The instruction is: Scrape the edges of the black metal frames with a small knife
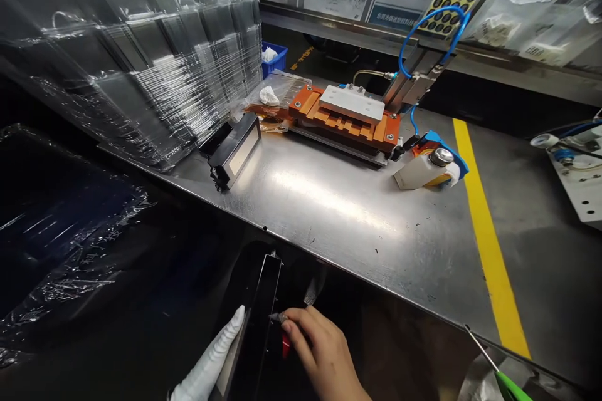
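My left hand (211, 358), in a white glove, holds a long narrow black part (267, 291) along its left side, below the bench's front edge. The part stretches away from me, with a pale strip on its left face. My bare right hand (325, 351) is closed in a pinch beside its right edge. Between thumb and forefinger is a small dark grey pointed piece (277, 317), its tip at the black part's edge. I cannot make out its exact kind. Something small and red (286, 346) shows beneath the right hand.
On the metal bench (329, 200) lie a similar black part (237, 150), an orange fixture (345, 114) and a pump bottle (423, 169). Stacked clear plastic trays (155, 56) rise at left. A green-handled tool (510, 385) is at lower right, beyond a yellow stripe (484, 232).
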Available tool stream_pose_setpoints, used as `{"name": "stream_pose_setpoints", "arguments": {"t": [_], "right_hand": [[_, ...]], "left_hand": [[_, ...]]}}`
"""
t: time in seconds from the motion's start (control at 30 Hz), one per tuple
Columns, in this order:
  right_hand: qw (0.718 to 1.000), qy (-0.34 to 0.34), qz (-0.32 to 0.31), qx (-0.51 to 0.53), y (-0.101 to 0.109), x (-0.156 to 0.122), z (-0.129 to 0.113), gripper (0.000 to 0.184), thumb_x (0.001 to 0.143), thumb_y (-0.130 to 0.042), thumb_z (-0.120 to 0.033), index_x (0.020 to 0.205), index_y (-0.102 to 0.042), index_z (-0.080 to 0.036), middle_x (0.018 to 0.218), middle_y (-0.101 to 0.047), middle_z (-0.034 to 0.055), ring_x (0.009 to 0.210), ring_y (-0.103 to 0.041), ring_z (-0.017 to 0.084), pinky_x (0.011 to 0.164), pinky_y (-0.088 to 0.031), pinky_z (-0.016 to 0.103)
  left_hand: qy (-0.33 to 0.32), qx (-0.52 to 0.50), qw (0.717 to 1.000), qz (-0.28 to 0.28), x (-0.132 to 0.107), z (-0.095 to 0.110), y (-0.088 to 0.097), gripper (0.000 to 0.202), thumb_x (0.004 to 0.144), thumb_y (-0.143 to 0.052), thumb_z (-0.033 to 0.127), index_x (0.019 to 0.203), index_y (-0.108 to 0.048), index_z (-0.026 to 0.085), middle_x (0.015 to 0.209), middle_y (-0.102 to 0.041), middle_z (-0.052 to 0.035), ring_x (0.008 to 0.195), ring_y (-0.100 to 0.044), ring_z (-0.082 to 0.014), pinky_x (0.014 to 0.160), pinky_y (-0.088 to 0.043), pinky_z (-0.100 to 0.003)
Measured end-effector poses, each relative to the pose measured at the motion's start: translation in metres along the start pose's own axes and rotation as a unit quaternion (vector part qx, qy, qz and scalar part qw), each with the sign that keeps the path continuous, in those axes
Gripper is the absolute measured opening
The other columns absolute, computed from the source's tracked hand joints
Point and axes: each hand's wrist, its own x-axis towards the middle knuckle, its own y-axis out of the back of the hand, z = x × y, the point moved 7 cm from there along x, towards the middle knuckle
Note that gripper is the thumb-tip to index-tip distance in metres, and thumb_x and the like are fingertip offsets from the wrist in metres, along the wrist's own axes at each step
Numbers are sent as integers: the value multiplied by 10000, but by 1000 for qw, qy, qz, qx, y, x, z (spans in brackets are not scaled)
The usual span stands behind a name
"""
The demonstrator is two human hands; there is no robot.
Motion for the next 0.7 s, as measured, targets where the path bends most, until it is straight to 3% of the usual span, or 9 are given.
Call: {"name": "stream_pose_setpoints", "arguments": {"t": [0.13,0.2,0.27,0.33,0.4,0.43,0.5,0.6,0.7], "right_hand": [[987,45,-155,25,-20,-14,-8,237,981,-524,-500,1016,-701,-346,870,-720,-51,788,-694,126,782,-532,217],[985,2,-164,57,-18,-14,-2,263,984,-508,-513,1007,-688,-321,886,-717,-46,790,-684,120,749,-520,202],[990,-64,-101,72,-6,-8,11,307,1003,-449,-518,1007,-656,-292,872,-689,-29,777,-655,119,706,-504,207],[992,-99,-32,69,6,0,20,323,1021,-398,-515,1073,-639,-307,916,-668,-21,815,-643,119,743,-512,219],[996,-74,14,37,14,8,21,315,1033,-387,-490,1203,-622,-366,978,-650,-17,862,-646,118,789,-530,231],[998,-48,36,7,16,11,20,314,1034,-401,-468,1262,-604,-398,995,-642,-12,870,-647,118,793,-540,240],[995,11,81,-64,19,16,13,333,1029,-445,-411,1337,-568,-430,967,-626,1,829,-639,121,747,-552,251],[978,75,132,-141,20,19,3,387,1014,-495,-322,1386,-537,-417,941,-619,19,771,-615,126,672,-555,260],[971,94,146,-164,18,20,-1,412,1009,-503,-296,1403,-519,-413,929,-617,23,742,-601,130,633,-557,268]], "left_hand": [[39,22,997,-56,-2,-5,-7,426,763,-816,538,698,-701,133,665,-636,-47,669,-636,-177,690,-562,-236],[49,48,997,-48,-5,-6,-2,457,799,-760,591,764,-726,137,727,-668,-74,768,-671,-223,734,-580,-269],[21,64,998,-18,-6,-1,13,368,822,-773,526,856,-748,161,832,-708,-85,965,-679,-267,854,-579,-280],[-23,72,997,10,-7,5,34,248,732,-887,295,923,-755,208,985,-733,-58,1199,-602,-271,974,-533,-238],[-71,71,994,43,-5,12,56,438,576,-913,58,932,-751,255,1122,-721,-11,1361,-475,-250,1033,-480,-178],[-77,60,993,58,-4,12,64,481,555,-900,24,940,-746,268,1163,-709,1,1392,-439,-245,1039,-476,-169],[-44,31,996,78,-3,6,73,401,666,-883,141,1022,-729,246,1193,-695,-40,1344,-493,-275,1009,-538,-243],[36,7,997,68,-5,-7,65,410,915,-704,419,1218,-638,150,1175,-665,-138,1085,-650,-285,869,-620,-406],[69,10,996,49,-11,-13,49,407,979,-608,465,1213,-611,131,1111,-648,-116,921,-663,-222,775,-618,-385]]}}
